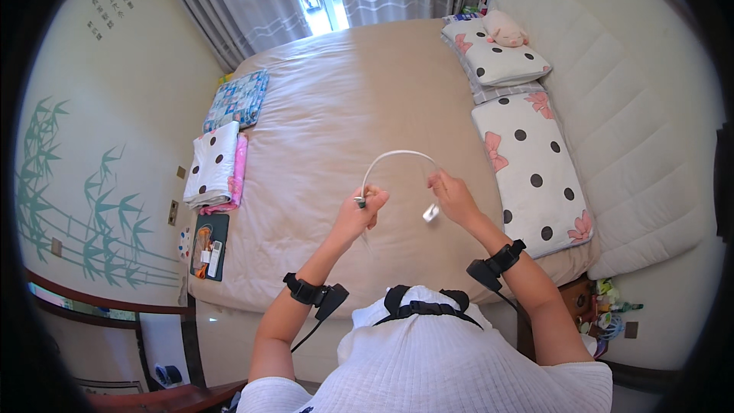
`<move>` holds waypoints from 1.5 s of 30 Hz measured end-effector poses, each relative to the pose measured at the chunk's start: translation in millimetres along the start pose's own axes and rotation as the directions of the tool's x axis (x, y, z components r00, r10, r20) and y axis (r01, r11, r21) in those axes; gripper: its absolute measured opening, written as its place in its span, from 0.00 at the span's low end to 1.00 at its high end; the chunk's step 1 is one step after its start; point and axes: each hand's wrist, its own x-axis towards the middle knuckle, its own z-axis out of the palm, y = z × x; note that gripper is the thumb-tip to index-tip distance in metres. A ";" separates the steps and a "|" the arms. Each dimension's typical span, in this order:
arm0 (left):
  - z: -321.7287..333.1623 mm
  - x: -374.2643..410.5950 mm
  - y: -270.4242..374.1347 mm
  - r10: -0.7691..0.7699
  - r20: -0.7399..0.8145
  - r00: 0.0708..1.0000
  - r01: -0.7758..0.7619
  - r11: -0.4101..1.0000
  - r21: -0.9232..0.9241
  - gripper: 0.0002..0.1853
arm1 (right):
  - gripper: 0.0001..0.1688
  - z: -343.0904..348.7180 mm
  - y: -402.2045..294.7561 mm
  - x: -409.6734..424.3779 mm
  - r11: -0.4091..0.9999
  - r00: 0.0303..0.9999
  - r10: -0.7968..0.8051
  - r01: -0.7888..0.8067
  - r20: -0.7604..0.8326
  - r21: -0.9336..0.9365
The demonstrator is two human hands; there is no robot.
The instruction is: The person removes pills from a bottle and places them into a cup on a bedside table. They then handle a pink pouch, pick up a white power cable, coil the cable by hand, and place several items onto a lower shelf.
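Both hands are raised over the bed (321, 149), with a white cable (398, 152) arching between them. My left hand (364, 212) is closed around one side of the cable, where a small dark ring or tie (360, 202) shows at the fingers. A thin, blurred strand trails below that fist. The cable's other side runs into the fingertips of my right hand (454, 194), which pinch it. A small white plug or connector (430, 213) hangs in the air just left of my right hand; its link to the cable is too blurred to make out.
Polka-dot pillows (533, 166) and a plush pig (506, 28) lie along the padded headboard (636, 143). Folded bedding (212, 166) lines the left side. Nearer, a dark tray-like mat (219, 229) carries an orange cord (200, 267) and a white remote-like device (215, 259).
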 end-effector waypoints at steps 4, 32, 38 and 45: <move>19.5 7.8 17.1 0.222 0.098 0.970 -0.227 0.973 0.038 0.12 | 0.17 7.1 -38.2 -0.5 0.995 0.975 -0.020 0.041 0.220 -0.095; 26.7 23.0 55.5 0.133 0.125 0.983 -0.073 0.914 -0.400 0.14 | 0.19 10.1 -54.2 -17.1 0.975 0.932 -0.096 0.159 0.349 -0.157; 32.9 27.2 59.1 -0.034 0.085 0.996 0.075 0.839 -0.538 0.11 | 0.18 6.2 -49.9 -22.8 0.966 0.928 -0.069 0.154 0.367 -0.208; 31.8 17.6 75.0 -0.048 0.363 0.931 0.275 0.745 -0.608 0.08 | 0.19 6.6 -8.6 -34.6 0.945 0.928 0.002 -0.123 0.373 0.302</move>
